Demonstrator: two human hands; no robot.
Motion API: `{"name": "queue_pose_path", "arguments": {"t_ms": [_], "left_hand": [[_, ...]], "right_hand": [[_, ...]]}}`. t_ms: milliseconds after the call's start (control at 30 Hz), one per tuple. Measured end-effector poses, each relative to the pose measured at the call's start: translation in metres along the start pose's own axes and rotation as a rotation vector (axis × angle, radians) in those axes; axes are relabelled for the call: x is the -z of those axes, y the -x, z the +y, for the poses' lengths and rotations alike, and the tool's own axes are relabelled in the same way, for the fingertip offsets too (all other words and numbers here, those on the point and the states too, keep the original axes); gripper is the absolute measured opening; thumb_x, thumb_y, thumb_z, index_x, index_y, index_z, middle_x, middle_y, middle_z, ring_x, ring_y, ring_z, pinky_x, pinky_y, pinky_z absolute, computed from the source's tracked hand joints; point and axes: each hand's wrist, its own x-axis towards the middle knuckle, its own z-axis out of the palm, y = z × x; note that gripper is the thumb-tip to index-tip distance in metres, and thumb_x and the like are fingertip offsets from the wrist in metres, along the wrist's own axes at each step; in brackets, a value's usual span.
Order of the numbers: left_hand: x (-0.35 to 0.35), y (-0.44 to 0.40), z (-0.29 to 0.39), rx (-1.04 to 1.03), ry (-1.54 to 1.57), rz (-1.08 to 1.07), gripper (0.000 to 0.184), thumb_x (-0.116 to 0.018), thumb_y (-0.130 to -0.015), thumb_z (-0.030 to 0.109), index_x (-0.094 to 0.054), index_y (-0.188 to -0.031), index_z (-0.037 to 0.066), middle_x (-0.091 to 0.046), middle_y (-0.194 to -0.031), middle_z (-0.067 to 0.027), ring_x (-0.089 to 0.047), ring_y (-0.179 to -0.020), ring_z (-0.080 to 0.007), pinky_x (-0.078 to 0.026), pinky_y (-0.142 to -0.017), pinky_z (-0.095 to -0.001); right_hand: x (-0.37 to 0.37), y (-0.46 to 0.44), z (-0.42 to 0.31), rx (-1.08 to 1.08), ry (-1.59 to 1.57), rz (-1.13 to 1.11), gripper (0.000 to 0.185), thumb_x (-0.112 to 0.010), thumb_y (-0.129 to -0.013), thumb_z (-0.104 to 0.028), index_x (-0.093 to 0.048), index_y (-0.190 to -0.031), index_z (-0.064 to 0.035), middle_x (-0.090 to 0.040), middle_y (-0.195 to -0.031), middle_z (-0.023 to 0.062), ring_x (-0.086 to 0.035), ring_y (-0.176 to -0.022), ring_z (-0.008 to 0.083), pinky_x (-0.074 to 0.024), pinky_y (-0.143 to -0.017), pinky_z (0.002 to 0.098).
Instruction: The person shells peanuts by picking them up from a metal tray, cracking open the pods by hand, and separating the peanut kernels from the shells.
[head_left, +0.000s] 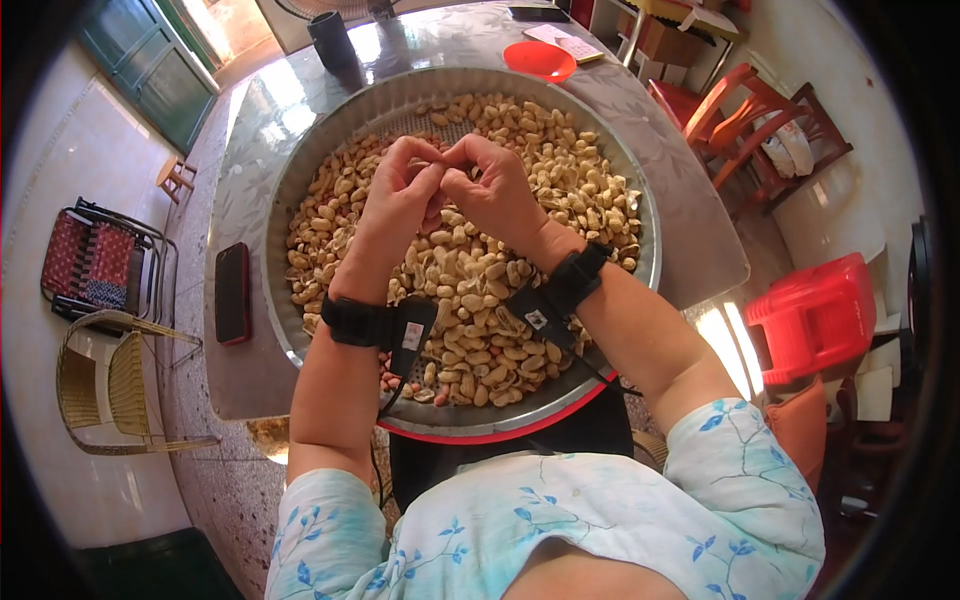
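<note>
Both hands meet over a wide round metal tray [278, 262] heaped with unshelled peanuts [470, 270]. My left hand [402, 185] is closed, its thumb and index finger pinched together. Its fingertips touch those of my right hand [490, 185], which is closed in the same way. Whatever lies between the fingertips is hidden by the fingers. Some reddish shelled kernels [440, 398] lie among the pods near the tray's front. Black straps with small boxes are on both wrists.
The tray sits on a grey table [240, 385], overhanging its near edge. Around it are a phone [232, 293], a dark cup [332, 42] and a red bowl [540, 61]. A wicker chair [125, 385] stands left; a wooden chair [735, 115] and red plastic stool [815, 320] stand right.
</note>
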Motion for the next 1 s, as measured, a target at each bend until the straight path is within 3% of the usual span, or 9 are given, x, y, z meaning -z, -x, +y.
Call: {"name": "queue_pose_path", "arguments": {"t_ms": [267,400,500,633,733,800,867,933,1000], "left_hand": [[-0.003,0.000,0.003,0.101,-0.007,0.019,0.003,-0.048,-0.086,0.012,-0.046,-0.088,0.009,-0.045,-0.062,0.0049,-0.037,-0.049,-0.0006,-0.028,-0.040,-0.0143],[-0.008,0.002,0.003,0.061,-0.096,0.073,0.006,-0.049,-0.086,0.011,-0.048,-0.091,0.008,-0.044,-0.063,0.0034,-0.037,-0.049,-0.0024,-0.030,-0.040,-0.0153],[0.012,-0.006,-0.004,0.187,0.531,-0.096,0.011,-0.045,-0.087,0.011,-0.049,-0.096,0.007,-0.045,-0.069,-0.0017,-0.036,-0.050,-0.0056,-0.032,-0.041,-0.0170],[0.023,-0.011,-0.008,0.209,0.615,-0.195,0.011,-0.046,-0.087,0.011,-0.048,-0.096,0.007,-0.044,-0.065,-0.0006,-0.036,-0.050,-0.0054,-0.031,-0.042,-0.0171],[0.023,-0.009,-0.008,0.094,0.208,-0.102,0.010,-0.045,-0.087,0.010,-0.047,-0.096,0.006,-0.047,-0.063,-0.0006,-0.042,-0.052,-0.0076,-0.033,-0.042,-0.0184],[0.031,-0.017,-0.035,-0.320,-1.034,0.254,0.013,-0.047,-0.087,0.013,-0.047,-0.098,0.007,-0.044,-0.062,0.0012,-0.036,-0.051,-0.0042,-0.030,-0.042,-0.0169],[0.034,-0.019,-0.033,-0.351,-0.898,0.288,0.011,-0.048,-0.087,0.014,-0.048,-0.097,0.008,-0.045,-0.063,0.0017,-0.035,-0.049,-0.0029,-0.028,-0.041,-0.0166],[0.021,-0.008,-0.001,0.020,-0.083,0.190,0.008,-0.047,-0.087,0.013,-0.049,-0.094,0.009,-0.045,-0.064,0.0024,-0.034,-0.047,-0.0018,-0.027,-0.040,-0.0160],[0.023,-0.007,0.001,0.047,0.041,0.114,0.009,-0.048,-0.088,0.015,-0.051,-0.093,0.009,-0.044,-0.063,0.0035,-0.033,-0.047,-0.0009,-0.027,-0.040,-0.0156]], "right_hand": [[-0.004,-0.001,0.005,0.015,0.213,0.119,0.013,-0.051,-0.071,-0.011,-0.055,-0.071,0.0015,-0.058,-0.061,0.0113,-0.056,-0.054,0.0154,-0.0449,-0.051,0.0282],[-0.004,0.000,0.006,-0.201,-0.113,0.134,0.014,-0.045,-0.073,-0.007,-0.056,-0.072,-0.0003,-0.056,-0.063,0.0052,-0.053,-0.052,0.0122,-0.0423,-0.046,0.0242],[0.002,-0.003,0.001,-0.508,-0.472,0.051,0.017,-0.042,-0.074,-0.006,-0.057,-0.083,-0.0022,-0.055,-0.071,0.0046,-0.048,-0.052,0.0102,-0.0362,-0.042,0.0215],[0.009,-0.006,0.000,-0.604,-0.663,-0.028,0.017,-0.043,-0.076,-0.010,-0.056,-0.084,-0.0035,-0.053,-0.072,0.0049,-0.049,-0.059,0.0114,-0.0372,-0.046,0.0219],[0.011,-0.007,0.007,-0.675,-0.741,0.090,0.015,-0.046,-0.077,-0.012,-0.056,-0.085,-0.0035,-0.053,-0.073,0.0049,-0.049,-0.059,0.0116,-0.0365,-0.045,0.0218],[0.013,-0.009,0.009,-0.703,-0.727,0.124,0.016,-0.046,-0.079,-0.014,-0.053,-0.087,-0.0025,-0.052,-0.074,0.0051,-0.049,-0.059,0.0111,-0.0357,-0.043,0.0206],[0.013,-0.010,0.009,-0.725,-0.715,0.151,0.017,-0.047,-0.081,-0.016,-0.051,-0.090,-0.0016,-0.051,-0.075,0.0054,-0.048,-0.058,0.0105,-0.0349,-0.041,0.0194],[0.010,-0.009,0.007,-0.782,-0.679,0.152,0.020,-0.046,-0.083,-0.021,-0.051,-0.090,-0.0027,-0.052,-0.077,0.0057,-0.049,-0.058,0.0107,-0.0353,-0.041,0.0189],[0.008,-0.009,0.007,-0.844,-0.699,0.123,0.022,-0.046,-0.084,-0.024,-0.052,-0.087,-0.0036,-0.053,-0.076,0.0056,-0.050,-0.060,0.0117,-0.0368,-0.044,0.0206]]}}
